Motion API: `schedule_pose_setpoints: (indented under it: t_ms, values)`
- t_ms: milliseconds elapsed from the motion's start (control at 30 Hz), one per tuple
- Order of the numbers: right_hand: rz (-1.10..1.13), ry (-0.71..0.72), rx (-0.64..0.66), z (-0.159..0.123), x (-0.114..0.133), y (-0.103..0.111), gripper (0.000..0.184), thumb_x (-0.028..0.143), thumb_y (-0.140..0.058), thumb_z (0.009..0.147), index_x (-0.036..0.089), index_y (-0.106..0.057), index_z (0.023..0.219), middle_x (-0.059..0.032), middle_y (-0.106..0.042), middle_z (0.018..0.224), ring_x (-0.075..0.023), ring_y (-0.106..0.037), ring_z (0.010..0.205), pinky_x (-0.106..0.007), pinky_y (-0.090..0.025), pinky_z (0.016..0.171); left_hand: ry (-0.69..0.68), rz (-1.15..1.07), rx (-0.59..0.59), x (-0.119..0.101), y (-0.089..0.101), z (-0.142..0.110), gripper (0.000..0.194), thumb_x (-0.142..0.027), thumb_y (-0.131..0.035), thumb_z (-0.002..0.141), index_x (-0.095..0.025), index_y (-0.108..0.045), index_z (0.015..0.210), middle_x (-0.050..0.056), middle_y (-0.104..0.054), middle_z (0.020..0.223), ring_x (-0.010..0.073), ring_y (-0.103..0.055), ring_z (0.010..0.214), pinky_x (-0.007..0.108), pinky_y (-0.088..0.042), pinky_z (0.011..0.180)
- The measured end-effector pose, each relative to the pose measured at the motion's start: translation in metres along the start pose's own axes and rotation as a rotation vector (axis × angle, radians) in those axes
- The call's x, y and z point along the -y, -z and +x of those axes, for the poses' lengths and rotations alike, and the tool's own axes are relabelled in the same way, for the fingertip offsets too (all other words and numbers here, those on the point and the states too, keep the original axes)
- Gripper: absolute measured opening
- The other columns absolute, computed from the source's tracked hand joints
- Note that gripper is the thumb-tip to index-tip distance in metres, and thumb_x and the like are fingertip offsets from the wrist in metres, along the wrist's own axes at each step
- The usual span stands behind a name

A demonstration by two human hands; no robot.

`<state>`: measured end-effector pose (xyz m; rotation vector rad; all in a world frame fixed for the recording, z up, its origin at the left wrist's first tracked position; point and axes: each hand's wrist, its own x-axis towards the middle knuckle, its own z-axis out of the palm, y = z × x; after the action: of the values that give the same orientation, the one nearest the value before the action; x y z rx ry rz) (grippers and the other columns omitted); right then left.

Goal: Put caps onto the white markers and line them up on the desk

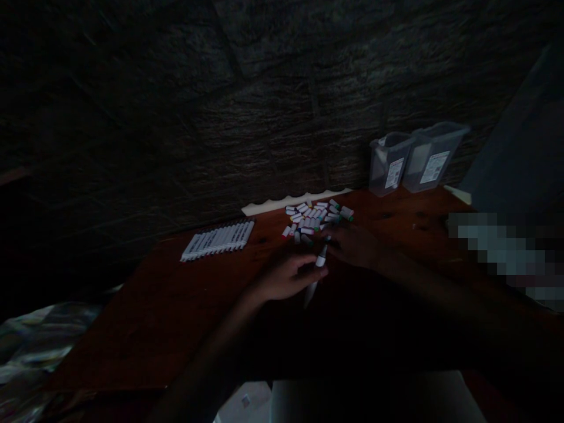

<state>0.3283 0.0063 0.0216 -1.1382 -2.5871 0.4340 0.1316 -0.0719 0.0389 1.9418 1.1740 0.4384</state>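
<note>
My left hand pinches a white marker between thumb and fingers, its tapered end pointing up and away. My right hand is just beyond that end, its fingers curled at the near edge of a pile of marker caps. A small pale bit shows at the right fingertips, too dark to make out. The loose caps are white and grey with coloured ends. To the left, several white markers lie side by side in a slanted row.
The reddish-brown wooden table meets a dark textured wall. Two clear plastic containers with labels stand at the back right. A pale wavy-edged strip lies along the wall. Shiny plastic wrapping is at the lower left.
</note>
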Motion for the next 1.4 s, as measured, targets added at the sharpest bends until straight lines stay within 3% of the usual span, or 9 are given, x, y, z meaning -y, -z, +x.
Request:
schedule_pose_setpoints:
  t_ms: [600, 1400]
  values:
    - [0.025, 0.055, -0.005, -0.007, 0.018, -0.002, 0.029, 0.025, -0.052, 0.088, 0.018, -0.067, 0.112, -0.0107, -0.068, 0.117, -0.0253, -0.064, 0.104, -0.035, -0.048, 0.085, -0.062, 0.057, 0.019, -0.001, 0.003, 0.002, 0.03, -0.041, -0.05, 0.094, -0.018, -0.067, 0.1, 0.002, -0.069, 0.089, 0.0141, -0.061, 0.083, 0.025, -0.047, 0.078]
    - [0.048, 0.068, 0.001, -0.007, 0.017, -0.002, 0.027, 0.024, -0.054, 0.088, 0.018, -0.066, 0.111, -0.0099, -0.068, 0.116, -0.0233, -0.061, 0.108, -0.033, -0.045, 0.091, -0.076, 0.093, 0.009, 0.0, 0.002, 0.001, 0.028, -0.04, -0.049, 0.094, -0.018, -0.066, 0.096, 0.001, -0.068, 0.087, 0.0131, -0.061, 0.081, 0.025, -0.046, 0.075]
